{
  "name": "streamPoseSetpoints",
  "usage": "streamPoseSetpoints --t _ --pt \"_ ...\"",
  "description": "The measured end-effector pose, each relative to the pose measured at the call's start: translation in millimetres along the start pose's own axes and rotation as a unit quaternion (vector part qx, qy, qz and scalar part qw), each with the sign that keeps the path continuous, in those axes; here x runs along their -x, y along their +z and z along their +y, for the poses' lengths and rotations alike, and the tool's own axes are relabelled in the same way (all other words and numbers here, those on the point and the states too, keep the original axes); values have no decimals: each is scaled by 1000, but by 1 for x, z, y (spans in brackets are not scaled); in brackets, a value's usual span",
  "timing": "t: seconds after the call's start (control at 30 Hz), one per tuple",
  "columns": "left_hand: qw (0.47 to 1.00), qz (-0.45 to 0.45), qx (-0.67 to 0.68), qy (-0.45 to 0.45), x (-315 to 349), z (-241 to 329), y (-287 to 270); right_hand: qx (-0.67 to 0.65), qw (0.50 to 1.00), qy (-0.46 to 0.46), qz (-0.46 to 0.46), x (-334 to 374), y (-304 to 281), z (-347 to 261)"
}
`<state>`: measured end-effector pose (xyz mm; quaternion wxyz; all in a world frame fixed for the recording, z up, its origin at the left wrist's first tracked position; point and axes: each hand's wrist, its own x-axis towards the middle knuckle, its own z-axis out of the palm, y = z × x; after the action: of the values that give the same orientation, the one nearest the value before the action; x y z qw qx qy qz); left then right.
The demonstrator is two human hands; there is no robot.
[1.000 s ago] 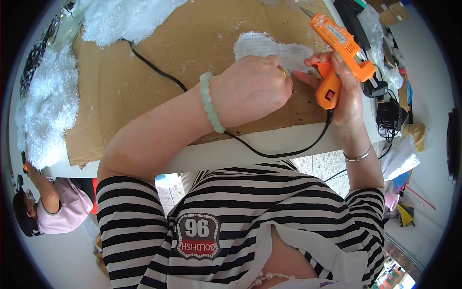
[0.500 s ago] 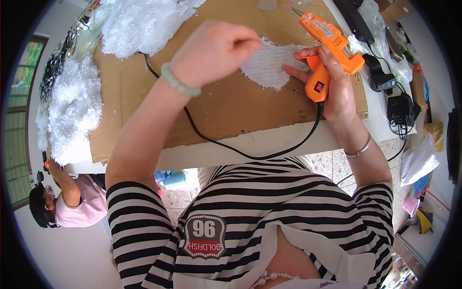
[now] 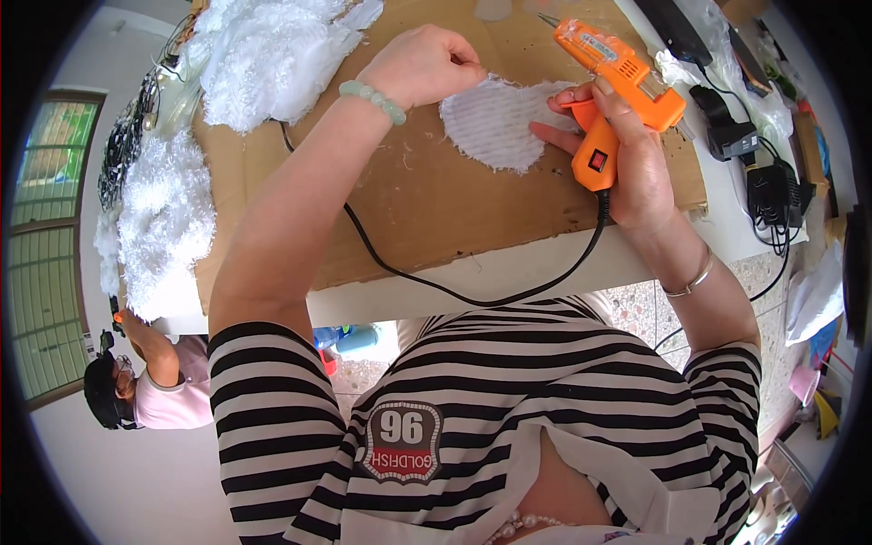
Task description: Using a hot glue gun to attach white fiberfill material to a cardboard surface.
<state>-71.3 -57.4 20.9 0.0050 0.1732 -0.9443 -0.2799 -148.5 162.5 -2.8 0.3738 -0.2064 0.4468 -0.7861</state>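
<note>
My right hand (image 3: 643,173) is wrapped round an orange hot glue gun (image 3: 610,59), its metal nozzle pointing up and left toward the far side. Two of its fingers stretch out from the handle onto a piece of white, frayed, ribbed fabric (image 3: 498,127). The fabric lies on a brown cardboard sheet. My left hand (image 3: 425,68), with a pale green bead bracelet at the wrist, is closed, thumb and fingers pinched at the fabric's far left edge. A black cord (image 3: 400,271) runs from the gun's handle and loops along the near side of the cardboard, passing under my left forearm.
White fluffy, shiny material (image 3: 272,64) lies heaped at the far left, with another pile (image 3: 168,213) along the left edge. Black adapters (image 3: 772,195) and cables sit at the right edge. A person in pink (image 3: 173,386) works at the lower left.
My left hand, blurred before, has come down to the fabric's edge and its fingers are pinched there. The fabric has shifted slightly left. My right hand keeps hold of the glue gun.
</note>
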Motion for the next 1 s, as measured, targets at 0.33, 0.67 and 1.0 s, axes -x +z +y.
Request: streamPoseSetpoints --t 0.33,0.67,1.0 --pt "988 30 19 152 17 -4 3 7 1000 10 6 -2 0 0" --pt "908 173 -108 366 35 -7 7 16 1000 9 4 -3 0 0" --pt "949 149 54 274 36 3 30 11 1000 12 9 -3 0 2"
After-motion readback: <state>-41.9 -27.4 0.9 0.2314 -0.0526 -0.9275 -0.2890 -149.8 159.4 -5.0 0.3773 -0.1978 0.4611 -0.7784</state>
